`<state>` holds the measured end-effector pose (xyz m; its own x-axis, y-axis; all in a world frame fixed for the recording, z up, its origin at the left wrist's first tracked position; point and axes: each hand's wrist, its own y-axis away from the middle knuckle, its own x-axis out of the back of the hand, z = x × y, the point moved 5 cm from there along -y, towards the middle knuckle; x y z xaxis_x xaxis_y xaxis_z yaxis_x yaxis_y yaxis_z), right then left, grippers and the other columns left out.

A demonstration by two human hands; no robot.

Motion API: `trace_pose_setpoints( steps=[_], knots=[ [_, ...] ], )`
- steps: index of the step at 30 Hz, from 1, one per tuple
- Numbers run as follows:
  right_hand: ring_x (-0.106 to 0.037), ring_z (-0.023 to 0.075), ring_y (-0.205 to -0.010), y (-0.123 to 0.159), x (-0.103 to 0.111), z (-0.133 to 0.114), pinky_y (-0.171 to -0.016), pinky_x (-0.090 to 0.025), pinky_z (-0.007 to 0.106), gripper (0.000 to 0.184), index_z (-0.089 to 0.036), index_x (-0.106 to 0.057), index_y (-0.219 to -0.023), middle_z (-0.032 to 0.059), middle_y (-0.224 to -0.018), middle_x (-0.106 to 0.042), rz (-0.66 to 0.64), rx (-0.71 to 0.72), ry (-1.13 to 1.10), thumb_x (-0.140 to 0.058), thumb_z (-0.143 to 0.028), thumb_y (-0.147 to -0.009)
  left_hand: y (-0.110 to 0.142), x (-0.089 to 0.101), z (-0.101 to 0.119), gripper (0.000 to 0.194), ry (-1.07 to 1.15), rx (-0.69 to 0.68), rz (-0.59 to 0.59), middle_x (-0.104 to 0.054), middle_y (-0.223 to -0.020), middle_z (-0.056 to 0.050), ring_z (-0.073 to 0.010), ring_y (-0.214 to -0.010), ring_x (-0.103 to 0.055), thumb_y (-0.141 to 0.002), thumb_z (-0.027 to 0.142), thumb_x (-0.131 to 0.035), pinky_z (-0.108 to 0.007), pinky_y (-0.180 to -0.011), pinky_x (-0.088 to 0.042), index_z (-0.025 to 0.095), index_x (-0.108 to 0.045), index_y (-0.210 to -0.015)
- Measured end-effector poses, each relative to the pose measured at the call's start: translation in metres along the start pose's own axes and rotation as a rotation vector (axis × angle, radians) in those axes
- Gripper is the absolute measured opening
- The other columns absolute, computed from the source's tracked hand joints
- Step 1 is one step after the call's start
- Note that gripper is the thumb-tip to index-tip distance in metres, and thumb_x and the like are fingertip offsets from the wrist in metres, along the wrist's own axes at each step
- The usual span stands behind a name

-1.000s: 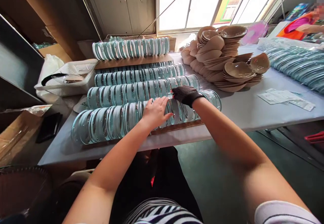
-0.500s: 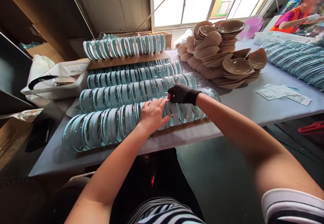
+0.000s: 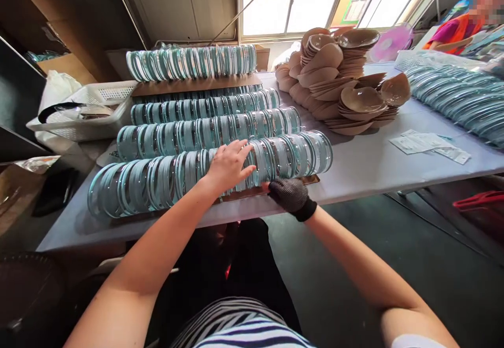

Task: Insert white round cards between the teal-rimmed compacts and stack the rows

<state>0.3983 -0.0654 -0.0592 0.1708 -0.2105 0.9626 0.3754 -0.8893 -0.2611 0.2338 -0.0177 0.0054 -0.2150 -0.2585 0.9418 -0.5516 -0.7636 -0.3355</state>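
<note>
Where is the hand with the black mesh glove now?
The right hand in the black mesh glove is at the table's near edge, below the front row of round clear cases.

rings (image 3: pixel 165 180) teal-clear | glove (image 3: pixel 291 197) black | bowls (image 3: pixel 354 98) tan

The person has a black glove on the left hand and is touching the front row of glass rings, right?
Not quite. The black glove is on the right hand, which is at the table edge under the front row of rings. The left hand is bare and rests on top of that row. The head view shows this.
</note>
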Motion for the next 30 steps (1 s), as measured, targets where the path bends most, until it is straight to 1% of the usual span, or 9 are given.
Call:
trace_pose_setpoints(
  steps=[3,4,8,13,16,19,22,26,30],
  knots=[
    [-0.066,0.0214,-0.101,-0.048,0.064,0.035,-0.083,-0.045,0.028,0.040,-0.021,-0.069,-0.119,0.0095,-0.113,-0.072,0.143,-0.201,0.063,-0.038,-0.032,-0.098,-0.012,-0.004,0.017,0.061,0.010,-0.059,-0.003,-0.037,-0.156,-0.010,-0.0277,-0.145,-0.031,-0.092,0.046,-0.049,-0.048,-0.115,-0.030,0.019,-0.041,-0.147],
    [-0.066,0.0225,-0.101,-0.070,0.075,0.043,-0.083,-0.046,0.029,0.037,-0.021,-0.070,-0.118,0.0100,-0.113,-0.071,0.054,-0.218,0.100,-0.042,-0.033,-0.096,-0.016,-0.007,0.022,0.063,0.009,-0.060,-0.008,-0.037,-0.156,-0.009,-0.0281,-0.145,-0.031,-0.092,0.048,-0.049,-0.051,-0.116,-0.030,0.020,-0.040,-0.147],
    [-0.067,0.0221,-0.096,-0.147,0.069,0.058,-0.081,-0.049,0.029,0.032,-0.020,-0.073,-0.110,0.0092,-0.107,-0.073,-0.443,-0.105,0.161,-0.060,-0.021,-0.081,-0.022,-0.020,0.037,0.065,-0.030,-0.053,0.008,-0.041,-0.154,-0.007,-0.0289,-0.141,-0.036,-0.092,0.052,-0.047,-0.056,-0.115,-0.028,0.022,-0.039,-0.149],
    [-0.067,0.0162,-0.090,-0.179,0.050,0.063,-0.082,-0.049,0.026,0.040,-0.015,-0.072,-0.113,0.0055,-0.102,-0.074,-0.638,-0.009,0.061,-0.061,-0.011,-0.075,-0.020,-0.023,0.038,0.066,-0.051,-0.064,0.025,-0.041,-0.154,-0.006,-0.0286,-0.140,-0.037,-0.091,0.053,-0.048,-0.058,-0.113,-0.029,0.025,-0.038,-0.149],
    [-0.066,0.0174,-0.085,-0.177,0.049,0.056,-0.080,-0.049,0.028,0.035,-0.014,-0.074,-0.105,0.0069,-0.096,-0.074,-0.652,0.052,0.091,-0.061,-0.012,-0.074,-0.021,-0.023,0.037,0.066,-0.053,-0.048,0.016,-0.042,-0.153,-0.007,-0.0288,-0.139,-0.038,-0.090,0.052,-0.049,-0.058,-0.113,-0.028,0.024,-0.038,-0.149],
    [-0.066,0.0209,-0.087,-0.171,0.058,0.050,-0.077,-0.047,0.028,0.027,-0.011,-0.075,-0.097,0.0107,-0.096,-0.073,-0.521,0.101,0.241,-0.062,-0.014,-0.073,-0.021,-0.023,0.039,0.067,-0.053,-0.048,0.017,-0.043,-0.153,-0.008,-0.0288,-0.139,-0.038,-0.090,0.051,-0.050,-0.058,-0.113,-0.027,0.025,-0.036,-0.150],
    [-0.066,0.0198,-0.085,-0.149,0.071,0.049,-0.071,-0.043,0.025,0.030,-0.015,-0.072,-0.102,0.0075,-0.094,-0.073,-0.337,0.133,0.158,-0.063,-0.018,-0.075,-0.020,-0.022,0.039,0.066,-0.053,-0.056,0.016,-0.042,-0.153,-0.008,-0.0290,-0.140,-0.037,-0.090,0.052,-0.049,-0.057,-0.114,-0.026,0.025,-0.038,-0.149],
    [-0.064,0.0169,-0.076,-0.076,0.072,0.052,-0.067,-0.040,0.024,0.020,-0.015,-0.072,-0.091,0.0051,-0.083,-0.072,-0.059,0.138,-0.042,-0.058,-0.019,-0.077,-0.020,-0.022,0.038,0.064,-0.046,-0.037,-0.005,-0.043,-0.153,-0.007,-0.0287,-0.140,-0.037,-0.090,0.053,-0.047,-0.055,-0.115,-0.025,0.027,-0.039,-0.148],
    [-0.064,0.0167,-0.073,0.006,0.020,0.042,-0.062,-0.039,0.025,0.020,-0.016,-0.074,-0.088,0.0077,-0.090,-0.073,0.034,0.063,-0.019,-0.055,-0.021,-0.085,-0.020,-0.022,0.040,0.065,-0.038,-0.040,-0.016,-0.043,-0.153,-0.006,-0.0277,-0.140,-0.037,-0.090,0.054,-0.049,-0.055,-0.116,-0.024,0.026,-0.038,-0.148]
  ],
)
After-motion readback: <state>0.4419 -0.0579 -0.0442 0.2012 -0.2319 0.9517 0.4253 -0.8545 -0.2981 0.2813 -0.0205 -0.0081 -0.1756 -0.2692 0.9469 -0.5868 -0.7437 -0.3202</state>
